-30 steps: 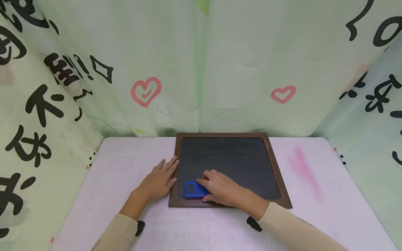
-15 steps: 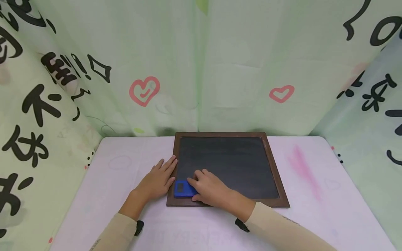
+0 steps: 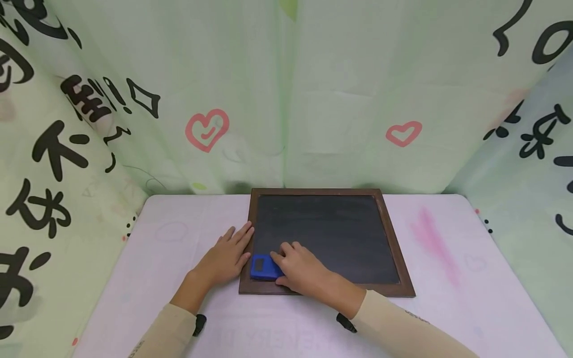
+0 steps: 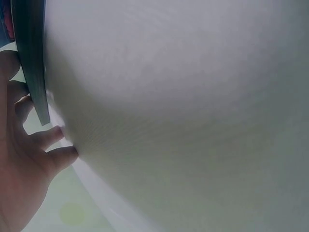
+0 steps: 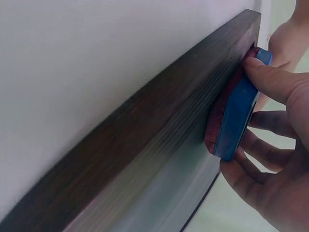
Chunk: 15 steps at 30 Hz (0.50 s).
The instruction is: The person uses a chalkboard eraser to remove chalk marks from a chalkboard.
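A framed blackboard with a brown wooden rim lies flat on the table. In its near left corner, my right hand grips a blue board eraser between thumb and fingers. The right wrist view shows the eraser with its dark red pad side against the board beside the frame. My left hand lies on the table with fingers spread, its fingertips touching the frame's left edge. In the left wrist view, the fingers of that left hand meet the frame's side.
A pale pinkish-white cloth covers the table, with a pink smear right of the board. Behind it hangs a light green curtain with red hearts and black characters, which also runs along both sides.
My right hand has slid the eraser left along the board's near edge into the corner, then very slightly away from me. My left hand keeps its place.
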Tool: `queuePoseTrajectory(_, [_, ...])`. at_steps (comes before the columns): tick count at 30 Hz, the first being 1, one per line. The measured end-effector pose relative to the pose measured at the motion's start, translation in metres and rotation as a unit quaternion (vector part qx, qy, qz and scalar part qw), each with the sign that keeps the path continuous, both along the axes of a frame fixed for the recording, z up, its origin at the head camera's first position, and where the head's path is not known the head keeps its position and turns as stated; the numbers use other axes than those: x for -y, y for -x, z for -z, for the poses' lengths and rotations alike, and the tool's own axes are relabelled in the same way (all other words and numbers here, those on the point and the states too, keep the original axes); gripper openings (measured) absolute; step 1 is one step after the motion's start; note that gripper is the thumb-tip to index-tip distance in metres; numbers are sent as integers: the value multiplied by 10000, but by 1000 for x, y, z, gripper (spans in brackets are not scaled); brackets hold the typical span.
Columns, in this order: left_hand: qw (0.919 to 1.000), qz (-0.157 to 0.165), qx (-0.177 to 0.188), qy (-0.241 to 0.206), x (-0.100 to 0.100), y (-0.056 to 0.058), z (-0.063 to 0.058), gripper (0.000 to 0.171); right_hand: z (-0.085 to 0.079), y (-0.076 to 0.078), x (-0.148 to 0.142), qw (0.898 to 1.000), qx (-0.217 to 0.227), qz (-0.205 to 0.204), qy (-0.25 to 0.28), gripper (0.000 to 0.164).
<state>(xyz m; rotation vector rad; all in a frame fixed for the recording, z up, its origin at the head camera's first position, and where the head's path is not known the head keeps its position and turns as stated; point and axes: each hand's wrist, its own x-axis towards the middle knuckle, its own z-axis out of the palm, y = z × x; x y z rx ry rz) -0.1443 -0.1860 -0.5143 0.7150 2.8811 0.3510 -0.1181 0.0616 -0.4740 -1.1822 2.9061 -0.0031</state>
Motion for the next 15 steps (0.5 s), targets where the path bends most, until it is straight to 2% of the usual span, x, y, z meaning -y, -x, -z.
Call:
queuePoseTrajectory(6, [10000, 22, -47, -50, 0, 1, 2, 63, -1, 4, -16, 9993, 302, 210, 69, 62])
queuePoseTrajectory(15, [9999, 65, -94, -33, 1, 2, 4, 63, 0, 10, -53, 9967, 619, 440, 271, 63])
